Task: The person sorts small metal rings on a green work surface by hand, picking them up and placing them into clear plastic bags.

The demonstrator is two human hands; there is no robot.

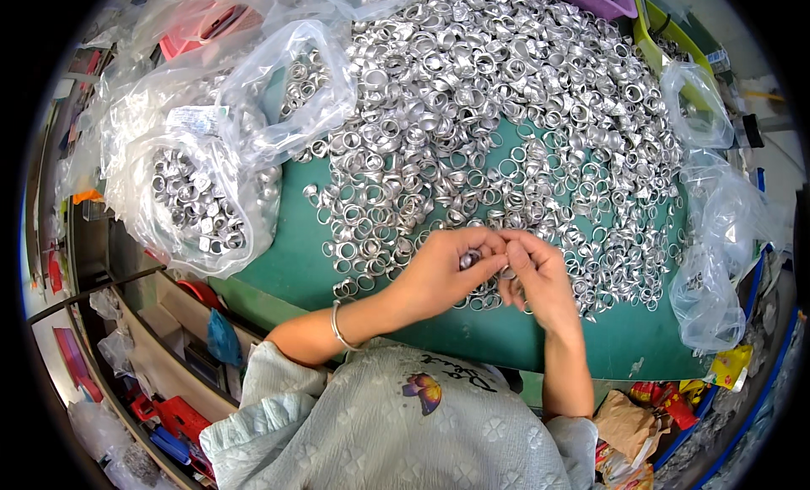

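A large heap of silver metal rings [456, 77] spreads over the green tabletop [291, 262], loosely scattered toward me. At the heap's near edge my two hands meet. My left hand [443, 266] is closed, with a few silver rings [471, 258] showing between thumb and curled fingers. Against its fingertips, my right hand [540, 275] is closed in a pinch; a small silvery glint, seemingly a ring, shows there, mostly hidden by the fingers. Loose rings lie just beyond and beneath both hands.
A clear plastic bag [253, 237] holding chunky rings stands at the left. Pink [198, 26], purple [603, 2] and lime-green [696, 51] containers sit along the far side. Crumpled clear bags [713, 237] hang at the right edge. Open drawers [173, 321] are at lower left.
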